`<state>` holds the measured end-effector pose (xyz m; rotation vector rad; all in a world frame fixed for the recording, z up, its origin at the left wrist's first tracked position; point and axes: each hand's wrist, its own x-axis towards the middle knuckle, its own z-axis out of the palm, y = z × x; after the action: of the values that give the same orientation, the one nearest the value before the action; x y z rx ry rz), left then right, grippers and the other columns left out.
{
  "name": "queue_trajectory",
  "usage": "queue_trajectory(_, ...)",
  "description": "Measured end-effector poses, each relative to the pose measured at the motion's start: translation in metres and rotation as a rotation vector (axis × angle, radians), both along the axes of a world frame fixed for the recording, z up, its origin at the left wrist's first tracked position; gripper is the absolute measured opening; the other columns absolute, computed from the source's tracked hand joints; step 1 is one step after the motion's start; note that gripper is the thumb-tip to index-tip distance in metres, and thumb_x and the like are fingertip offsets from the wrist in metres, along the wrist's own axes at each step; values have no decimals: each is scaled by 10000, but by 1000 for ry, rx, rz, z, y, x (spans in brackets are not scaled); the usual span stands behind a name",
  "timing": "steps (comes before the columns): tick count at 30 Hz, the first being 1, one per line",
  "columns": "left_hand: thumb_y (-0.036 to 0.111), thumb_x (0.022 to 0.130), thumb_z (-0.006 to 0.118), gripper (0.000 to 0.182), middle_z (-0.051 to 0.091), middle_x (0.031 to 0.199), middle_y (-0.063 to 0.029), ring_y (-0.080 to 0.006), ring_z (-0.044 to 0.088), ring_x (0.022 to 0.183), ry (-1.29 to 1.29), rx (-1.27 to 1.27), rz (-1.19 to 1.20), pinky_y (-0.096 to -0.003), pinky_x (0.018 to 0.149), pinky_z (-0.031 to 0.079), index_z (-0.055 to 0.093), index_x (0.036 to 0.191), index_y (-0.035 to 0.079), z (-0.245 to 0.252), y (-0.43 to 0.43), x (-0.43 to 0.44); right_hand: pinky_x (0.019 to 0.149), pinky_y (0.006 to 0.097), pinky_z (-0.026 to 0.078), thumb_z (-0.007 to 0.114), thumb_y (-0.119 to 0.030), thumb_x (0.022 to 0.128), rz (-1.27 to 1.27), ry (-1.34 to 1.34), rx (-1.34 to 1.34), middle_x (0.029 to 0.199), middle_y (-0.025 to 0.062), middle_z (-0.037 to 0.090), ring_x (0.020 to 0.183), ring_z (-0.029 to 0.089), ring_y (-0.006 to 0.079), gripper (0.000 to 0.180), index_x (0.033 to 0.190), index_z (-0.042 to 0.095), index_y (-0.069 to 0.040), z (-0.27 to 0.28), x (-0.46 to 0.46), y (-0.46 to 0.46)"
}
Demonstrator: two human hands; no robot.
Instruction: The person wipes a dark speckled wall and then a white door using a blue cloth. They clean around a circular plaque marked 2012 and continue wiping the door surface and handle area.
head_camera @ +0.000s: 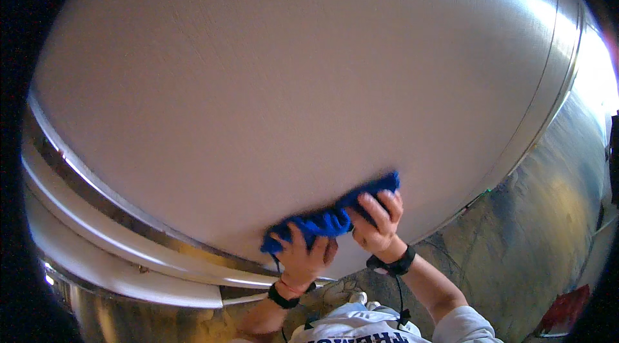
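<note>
A bunched blue cloth (325, 222) lies pressed against a large, smooth pale panel (290, 91) that fills most of the view. My left hand (307, 252) bears on the cloth's left end, fingers spread over it. Higher up and to the right, my right hand (378, 222) grips the other end, its fingers bent over the folds. The cloth stretches aslant between both hands, near the panel's lower edge. Each wrist wears a black band, and the palms are hidden from view.
Trim and pale curved-looking ledges (145, 265) run along the panel's left side. A mottled, shiny floor (527, 203) shows on the right, with a dark red object (565, 311) at lower right. Thin black cables hang by my wrists. White shoes (359, 297) stand below.
</note>
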<state>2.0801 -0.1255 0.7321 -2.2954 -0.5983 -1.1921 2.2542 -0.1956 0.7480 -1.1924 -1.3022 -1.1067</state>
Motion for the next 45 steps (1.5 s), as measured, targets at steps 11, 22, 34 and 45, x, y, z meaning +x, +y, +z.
queue_trajectory(11,363,835,649,475,552,1198,-302,-489,575,912,294,-64,-306,-541,664,465,616,1156,13,-83,-59,41,850,398,429,756,-159,658,-34,26,-256,1219,20,620,1038,561,229,165,778,649,-196,-114,42,-88)
queue_trajectory(22,377,793,698,476,532,1316,-263,-562,512,1103,66,47,-124,-613,787,413,618,1170,98,-17,-85,142,840,427,444,702,-49,620,-54,57,-105,1141,113,570,996,516,313,307,902,697,-172,-45,119,-94)
queue_trajectory(34,344,819,660,475,520,1361,-207,-450,569,1068,-68,55,-53,-533,627,437,621,1206,72,53,-102,196,825,387,406,694,-64,699,-9,-4,-61,1116,89,592,982,508,264,288,972,736,-142,45,178,-104)
queue_trajectory(45,380,895,578,544,372,1497,-195,-519,341,1337,-319,130,-54,-600,978,322,516,1341,75,196,-100,219,1025,480,373,555,-39,800,42,-91,135,1333,172,542,1218,468,380,253,1037,644,-19,181,172,-83)
